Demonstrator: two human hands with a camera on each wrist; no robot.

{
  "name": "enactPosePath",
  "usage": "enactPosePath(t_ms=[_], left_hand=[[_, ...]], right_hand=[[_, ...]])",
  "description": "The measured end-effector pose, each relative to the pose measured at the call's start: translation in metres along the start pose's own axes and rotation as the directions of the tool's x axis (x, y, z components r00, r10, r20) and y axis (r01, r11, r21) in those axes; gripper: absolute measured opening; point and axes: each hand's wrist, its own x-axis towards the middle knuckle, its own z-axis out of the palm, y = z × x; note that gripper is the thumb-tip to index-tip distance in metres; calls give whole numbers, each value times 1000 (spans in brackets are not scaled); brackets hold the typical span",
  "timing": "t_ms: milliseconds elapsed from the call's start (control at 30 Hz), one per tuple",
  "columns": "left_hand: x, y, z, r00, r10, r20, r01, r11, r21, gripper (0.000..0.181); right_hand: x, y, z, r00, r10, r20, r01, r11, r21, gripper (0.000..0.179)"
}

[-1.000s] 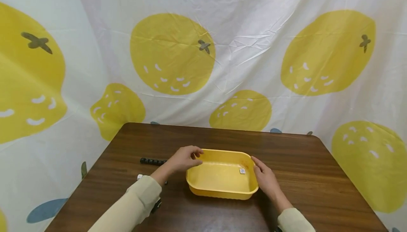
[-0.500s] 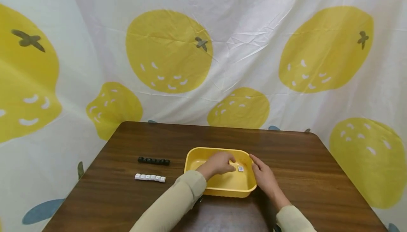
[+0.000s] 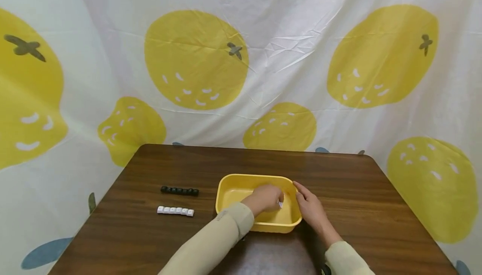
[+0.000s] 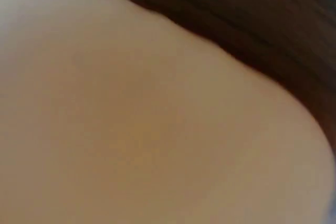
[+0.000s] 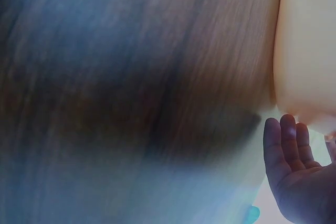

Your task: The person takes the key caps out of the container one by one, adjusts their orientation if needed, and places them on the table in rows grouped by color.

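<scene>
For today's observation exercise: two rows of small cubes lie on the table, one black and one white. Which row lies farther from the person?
The black row of cubes. It lies farther back on the table, behind the white row of cubes, which is nearer the person.

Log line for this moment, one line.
left hand: in yellow tub, pinching small white piece | right hand: open, steadying tub
</scene>
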Motion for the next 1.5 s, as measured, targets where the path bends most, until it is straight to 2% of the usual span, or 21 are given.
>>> enactPosePath(t_ms=[133, 233, 300, 433, 533, 667, 767, 867, 933, 1000, 1100, 1300, 1400, 1500], left_hand=[[-11, -19, -5, 999, -21, 33, 24, 995, -93, 15], [-18, -32, -7, 999, -35, 25, 39, 981, -188, 19], [-20, -36, -7, 1000, -20, 15, 23, 975, -220, 23], [-21, -37, -5, 999, 54, -2, -54, 986, -155, 21], [-20, -34, -3, 994, 108, -12, -108, 985, -137, 13], [-20, -32, -3, 990, 135, -32, -139, 971, -194, 8], [-23, -33, -4, 995, 92, -41, -100, 948, -301, 7], [-27, -36, -8, 998, 25, -55, -47, 899, -435, 7], [-30, -38, -12, 997, -1, -74, -36, 869, -494, 9], [-33, -42, -16, 994, -10, -111, -49, 855, -516, 10], [-37, -47, -19, 989, -24, -148, -59, 848, -527, 9], [-43, -59, -22, 978, -63, -197, -65, 811, -582, 4], [-47, -64, -25, 969, -67, -236, -82, 816, -572, 9], [-51, -69, -29, 965, -75, -250, -81, 824, -561, 9]], right_hand=[[2, -2, 0, 1000, 6, 4, -6, 1000, -5, 44], [2, -3, 0, 1000, 10, 3, -10, 1000, -3, 44], [1, -3, -1, 1000, 16, 7, -16, 1000, 0, 44], [-1, -3, -1, 1000, 22, 14, -22, 1000, -4, 45], [-1, -2, -1, 1000, 22, 16, -22, 1000, -6, 45], [-1, -1, -1, 1000, 17, 14, -17, 1000, -7, 44], [-1, -1, 0, 1000, 17, 14, -17, 1000, -11, 44], [-2, -2, 0, 1000, 18, 15, -17, 1000, -15, 44], [-2, -3, 0, 1000, 19, 13, -19, 1000, -16, 44], [-2, -3, 0, 1000, 22, 13, -22, 1000, -16, 44], [-3, -3, 0, 1000, 27, 15, -27, 1000, -13, 45], [-2, -3, 0, 999, 31, 20, -31, 999, -10, 44], [-2, -3, 1, 999, 33, 20, -33, 999, -9, 44], [-2, -4, 1, 999, 29, 22, -29, 1000, -4, 44]])
